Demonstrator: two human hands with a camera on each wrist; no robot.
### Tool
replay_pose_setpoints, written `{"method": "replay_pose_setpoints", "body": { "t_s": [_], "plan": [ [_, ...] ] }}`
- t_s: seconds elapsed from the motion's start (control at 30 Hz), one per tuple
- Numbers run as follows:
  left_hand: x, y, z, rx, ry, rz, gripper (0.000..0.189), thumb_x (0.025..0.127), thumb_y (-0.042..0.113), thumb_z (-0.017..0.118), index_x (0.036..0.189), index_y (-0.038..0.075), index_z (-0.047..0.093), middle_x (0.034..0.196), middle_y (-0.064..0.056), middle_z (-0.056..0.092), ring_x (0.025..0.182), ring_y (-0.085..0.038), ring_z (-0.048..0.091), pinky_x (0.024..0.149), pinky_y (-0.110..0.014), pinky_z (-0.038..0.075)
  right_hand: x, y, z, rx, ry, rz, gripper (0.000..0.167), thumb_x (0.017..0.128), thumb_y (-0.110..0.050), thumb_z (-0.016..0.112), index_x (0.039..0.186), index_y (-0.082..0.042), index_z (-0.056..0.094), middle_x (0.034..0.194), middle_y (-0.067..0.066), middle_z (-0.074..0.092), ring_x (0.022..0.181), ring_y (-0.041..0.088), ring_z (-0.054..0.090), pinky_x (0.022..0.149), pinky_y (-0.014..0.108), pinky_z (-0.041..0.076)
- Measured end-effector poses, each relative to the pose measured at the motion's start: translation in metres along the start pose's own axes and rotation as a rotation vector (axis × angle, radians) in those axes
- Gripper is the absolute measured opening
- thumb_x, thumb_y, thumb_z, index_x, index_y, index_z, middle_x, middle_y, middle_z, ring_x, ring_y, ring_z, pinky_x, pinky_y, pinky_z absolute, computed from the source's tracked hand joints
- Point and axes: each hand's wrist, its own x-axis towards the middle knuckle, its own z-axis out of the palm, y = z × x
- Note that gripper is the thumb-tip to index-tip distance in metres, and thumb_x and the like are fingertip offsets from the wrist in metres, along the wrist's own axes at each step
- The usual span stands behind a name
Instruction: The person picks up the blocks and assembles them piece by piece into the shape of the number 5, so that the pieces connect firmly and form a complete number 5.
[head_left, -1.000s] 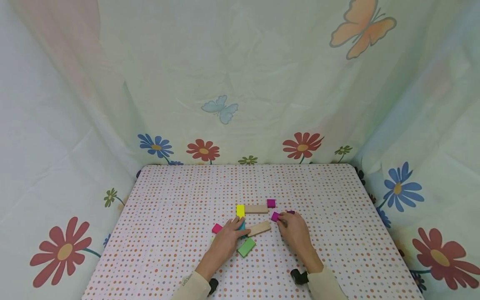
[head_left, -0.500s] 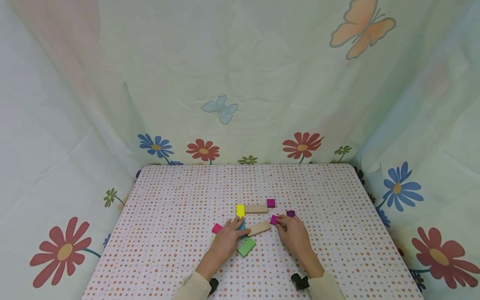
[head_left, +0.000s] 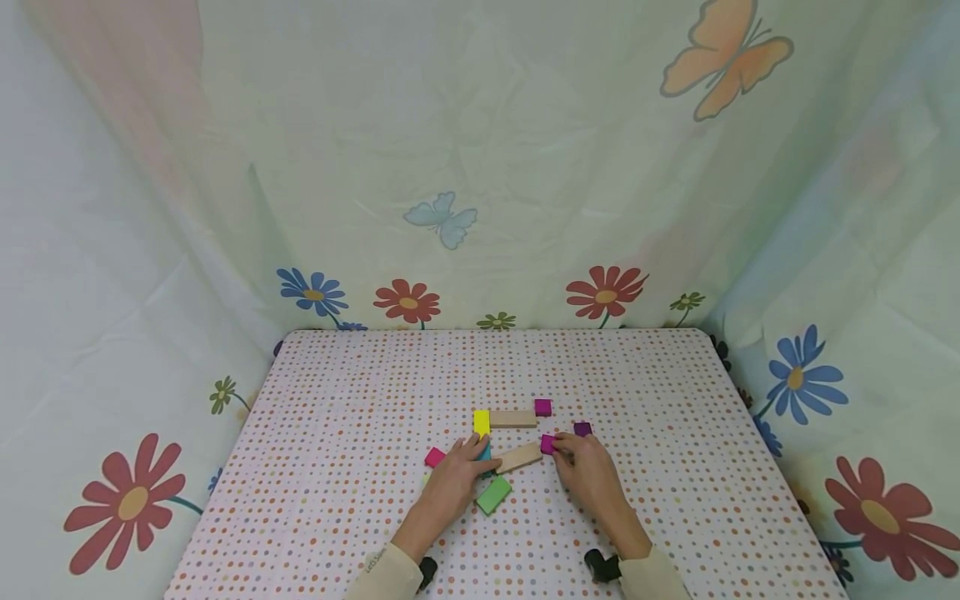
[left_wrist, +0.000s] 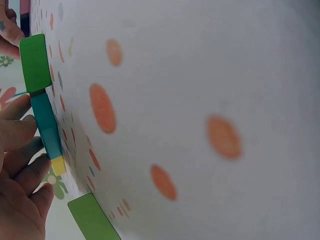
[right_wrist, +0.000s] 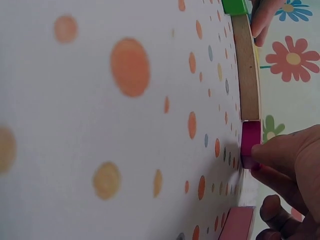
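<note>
My left hand (head_left: pixel 447 487) lies with spread fingers on a blue block (left_wrist: pixel 47 125) in the middle of the table, partly covering it in the head view. A yellow block (head_left: pixel 482 421) continues from its far end, and a green block (head_left: pixel 493 495) sits at its near end. Between thumb and fingertips, my right hand (head_left: pixel 594 477) pinches a magenta block (right_wrist: pixel 251 142). That block stands right at the right end of a slanted wooden plank (head_left: pixel 519 457), whose other end reaches the blue block.
A second wooden plank (head_left: pixel 513 419) runs right from the yellow block, with another magenta block (head_left: pixel 543 407) near its end. Beyond my right hand lies a dark purple block (head_left: pixel 582 429). Left of my left hand is a pink block (head_left: pixel 434 457). The dotted table (head_left: pixel 337 400) meets flowered curtains (head_left: pixel 525 167).
My right hand has drawn the magenta block slightly nearer to me and turned it square, up to the slanted plank's end. My left hand has stayed in place.
</note>
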Motion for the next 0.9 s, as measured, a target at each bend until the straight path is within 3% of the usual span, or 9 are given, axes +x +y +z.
{"method": "replay_pose_setpoints", "body": {
  "t_s": [0.53, 0.9],
  "plan": [
    [-0.0001, 0.0006, -0.0007, -0.022, -0.001, -0.005, 0.042, 0.103, -0.003, 0.060, 0.134, 0.021, 0.075, 0.161, -0.014, 0.054, 0.152, -0.035, 0.049, 0.126, -0.050, 0.040, -0.0002, 0.0005, -0.0023, -0.022, 0.015, -0.030, 0.021, 0.093, -0.011, 0.080, 0.113, -0.006, 0.082, 0.126, 0.011, 0.079, 0.091, 0.019, 0.065, 0.068, 0.026, 0.045],
    [-0.0001, -0.0002, -0.0016, -0.039, -0.002, -0.003, 0.044, 0.101, -0.005, 0.062, 0.135, 0.020, 0.075, 0.161, -0.013, 0.054, 0.153, -0.034, 0.048, 0.126, -0.051, 0.040, 0.0028, -0.0025, -0.0061, -0.045, 0.054, -0.108, 0.016, 0.090, -0.010, 0.082, 0.105, -0.003, 0.083, 0.120, 0.014, 0.080, 0.099, 0.030, 0.072, 0.080, 0.044, 0.060]
  ]
}}
